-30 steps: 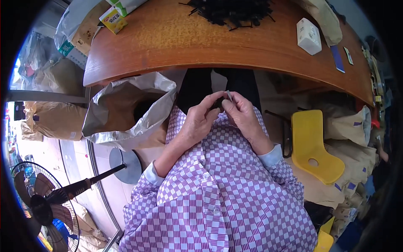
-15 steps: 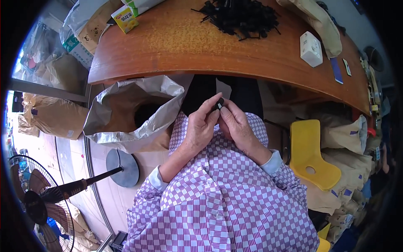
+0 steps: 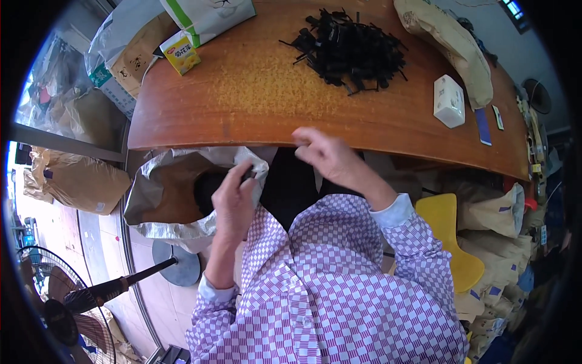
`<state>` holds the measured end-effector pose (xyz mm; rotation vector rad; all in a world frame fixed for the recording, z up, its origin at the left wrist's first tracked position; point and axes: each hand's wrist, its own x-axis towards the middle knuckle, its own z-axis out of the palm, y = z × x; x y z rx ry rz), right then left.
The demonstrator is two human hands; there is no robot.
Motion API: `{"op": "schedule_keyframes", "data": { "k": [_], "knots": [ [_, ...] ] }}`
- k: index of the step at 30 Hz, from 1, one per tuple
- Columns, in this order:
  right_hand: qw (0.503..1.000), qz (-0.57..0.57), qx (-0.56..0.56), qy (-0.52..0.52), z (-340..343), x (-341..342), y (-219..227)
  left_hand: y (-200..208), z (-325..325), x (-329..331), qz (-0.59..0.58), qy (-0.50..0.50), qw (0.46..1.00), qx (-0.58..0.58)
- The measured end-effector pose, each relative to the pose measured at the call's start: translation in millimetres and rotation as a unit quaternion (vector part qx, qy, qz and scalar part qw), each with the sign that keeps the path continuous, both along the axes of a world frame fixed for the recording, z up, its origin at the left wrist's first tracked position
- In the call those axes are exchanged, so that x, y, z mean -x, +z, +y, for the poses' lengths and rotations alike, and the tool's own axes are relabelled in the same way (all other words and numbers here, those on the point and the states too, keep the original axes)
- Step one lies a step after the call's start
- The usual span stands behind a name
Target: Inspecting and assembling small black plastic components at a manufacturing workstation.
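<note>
My left hand (image 3: 233, 203) is over the right rim of a large paper sack (image 3: 163, 200) with a silvery lining. Something small and dark shows between its thumb and forefinger, seemingly a black plastic part (image 3: 247, 174). My right hand (image 3: 330, 159) hangs just off the table's near edge, its fingers curled and smeared by motion, so whether they hold anything is unclear. Farther back on the wooden table lies a heap of small black parts (image 3: 354, 51) with thin stems. Dark contents (image 3: 207, 193) show inside the sack.
On the brown table (image 3: 242, 115) stand a yellow box (image 3: 180, 54), a white tissue pack (image 3: 448, 102) and a rolled paper sack (image 3: 451, 48). A standing fan (image 3: 63, 315) is at lower left. A yellow chair (image 3: 445, 236) and filled paper sacks (image 3: 494, 249) are on the right.
My hands, together around a small black part before, have come apart. The left has moved left to the sack's rim; the right has moved slightly toward the table edge. The view has tilted upward.
</note>
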<state>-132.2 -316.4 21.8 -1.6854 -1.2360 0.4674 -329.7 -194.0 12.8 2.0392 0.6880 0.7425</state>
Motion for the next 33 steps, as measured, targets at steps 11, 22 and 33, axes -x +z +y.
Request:
{"op": "schedule_keyframes", "data": {
  "k": [11, 22, 33],
  "knots": [
    [0.933, -0.313, 0.04, -0.174, 11, -122, -5, 17, 27, -40, 0.127, -0.01, 0.99, -0.066],
    [0.915, 0.353, -0.004, -0.195, -9, -81, 22, 16, -16, -193, 0.054, -0.153, 0.987, -0.019],
    [0.916, 0.376, -0.021, -0.139, -11, -71, 17, 3, -13, -179, 0.022, -0.176, 0.982, 0.071]
  ]
}}
